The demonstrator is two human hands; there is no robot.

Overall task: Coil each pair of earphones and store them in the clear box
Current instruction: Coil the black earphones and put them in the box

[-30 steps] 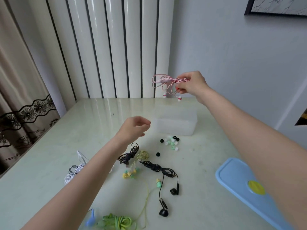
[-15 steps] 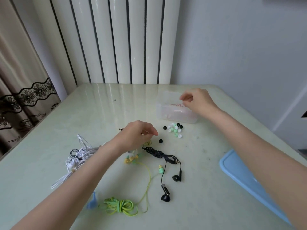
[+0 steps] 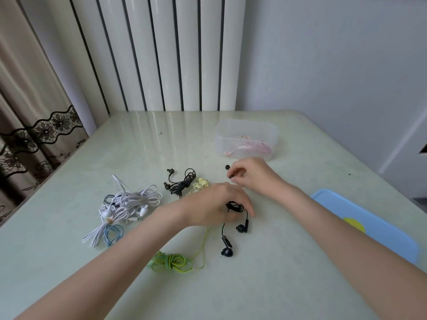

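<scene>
Left hand (image 3: 215,204) is pinching the black earphones (image 3: 234,224) at their bundled cord, buds trailing toward the person, while right hand (image 3: 248,174), nearer the box (image 3: 246,125), is curling over loose eartips (image 3: 227,167), grasp unclear.

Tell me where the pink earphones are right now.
In the head view, the coiled pink earphones lie inside the clear plastic box at the table's far right, just beyond the right hand.

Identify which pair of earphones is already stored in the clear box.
The pink earphones: they alone lie inside the clear box; the white, blue, green, yellow and black pairs are all on the table.
</scene>
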